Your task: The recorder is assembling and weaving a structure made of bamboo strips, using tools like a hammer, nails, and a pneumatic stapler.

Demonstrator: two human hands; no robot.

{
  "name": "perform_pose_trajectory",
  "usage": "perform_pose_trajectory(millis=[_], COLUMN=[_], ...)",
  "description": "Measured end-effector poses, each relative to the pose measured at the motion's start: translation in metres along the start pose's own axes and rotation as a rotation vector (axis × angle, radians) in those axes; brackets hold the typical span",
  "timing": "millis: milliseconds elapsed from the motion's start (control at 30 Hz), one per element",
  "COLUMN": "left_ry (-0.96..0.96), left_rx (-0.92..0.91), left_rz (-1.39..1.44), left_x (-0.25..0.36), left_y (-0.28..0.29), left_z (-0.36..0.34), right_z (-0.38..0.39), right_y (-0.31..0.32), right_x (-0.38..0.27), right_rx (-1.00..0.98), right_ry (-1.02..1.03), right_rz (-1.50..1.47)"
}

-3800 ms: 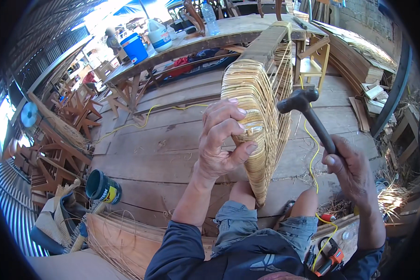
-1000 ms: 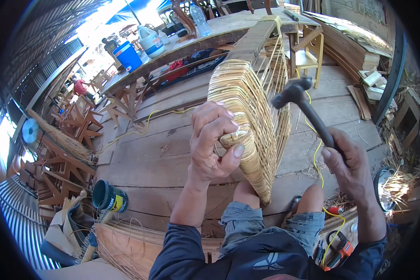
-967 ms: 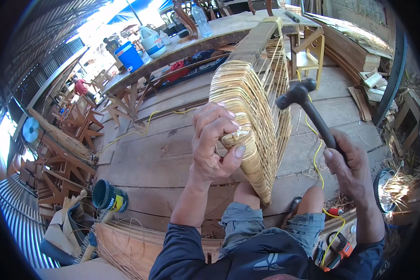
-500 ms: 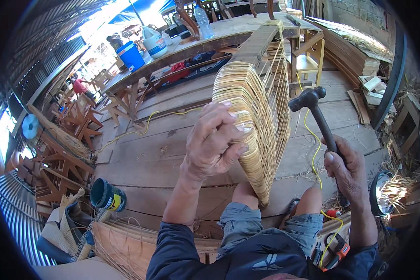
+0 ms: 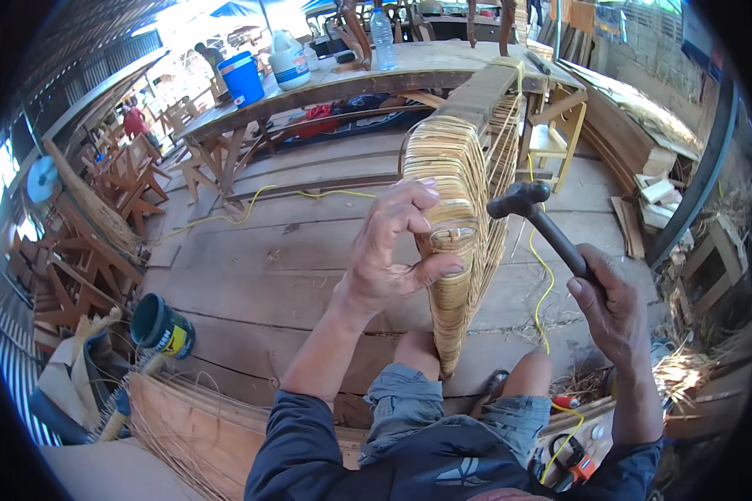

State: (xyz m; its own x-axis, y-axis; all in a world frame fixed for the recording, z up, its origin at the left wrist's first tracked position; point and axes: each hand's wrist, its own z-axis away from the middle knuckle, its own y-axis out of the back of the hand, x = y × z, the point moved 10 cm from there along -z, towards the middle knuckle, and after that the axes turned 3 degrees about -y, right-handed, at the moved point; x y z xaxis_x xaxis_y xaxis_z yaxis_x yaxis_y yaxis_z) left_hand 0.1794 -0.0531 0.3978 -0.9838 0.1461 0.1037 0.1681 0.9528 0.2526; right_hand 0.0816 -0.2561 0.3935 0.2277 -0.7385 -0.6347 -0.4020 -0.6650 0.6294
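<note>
A woven wicker panel, wrapped in tan cane strips, stands on edge between my knees and leans away toward the workbench. My left hand is at its near edge, fingers bent and spread apart, the thumb lying against the cane below a small raised strip. Whether the fingertips touch the weave is hard to tell. In my right hand a hammer is gripped by its dark handle. Its head is up beside the panel's right side, apart from the cane.
A wooden workbench stands ahead, holding a blue bucket, a white jug and a clear bottle. A dark green pail is at left. A yellow cord crosses the plank floor. A drill lies by my right leg.
My left fingers have spread farther apart on the panel's edge. The hammer has moved left and slightly lower, closer to the panel. The whole view has shifted a little.
</note>
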Motion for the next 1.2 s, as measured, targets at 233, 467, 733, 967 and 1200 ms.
perform_pose_trajectory(millis=[233, 467, 733, 967, 1200], left_ry=[-0.096, -0.112, -0.037, 0.100, 0.287], left_rx=[0.011, -0.033, 0.139, 0.269, 0.227], left_rz=[-0.027, -0.059, -0.385, -0.426, -0.381], left_x=[0.006, 0.010, -0.002, 0.012, -0.015], left_y=[0.000, 0.003, -0.017, -0.018, -0.045], left_z=[-0.003, 0.002, 0.024, 0.062, 0.117], right_z=[-0.002, 0.046, 0.328, 0.495, 0.571], right_y=[0.001, -0.010, -0.065, -0.124, -0.148], right_x=[-0.029, 0.066, 0.309, 0.300, 0.270], right_rx=[-0.015, 0.040, 0.145, -0.035, -0.063], right_ry=[0.109, -0.339, -1.037, -1.389, -1.520], right_rz=[0.186, 0.050, 0.172, 0.254, 0.464])
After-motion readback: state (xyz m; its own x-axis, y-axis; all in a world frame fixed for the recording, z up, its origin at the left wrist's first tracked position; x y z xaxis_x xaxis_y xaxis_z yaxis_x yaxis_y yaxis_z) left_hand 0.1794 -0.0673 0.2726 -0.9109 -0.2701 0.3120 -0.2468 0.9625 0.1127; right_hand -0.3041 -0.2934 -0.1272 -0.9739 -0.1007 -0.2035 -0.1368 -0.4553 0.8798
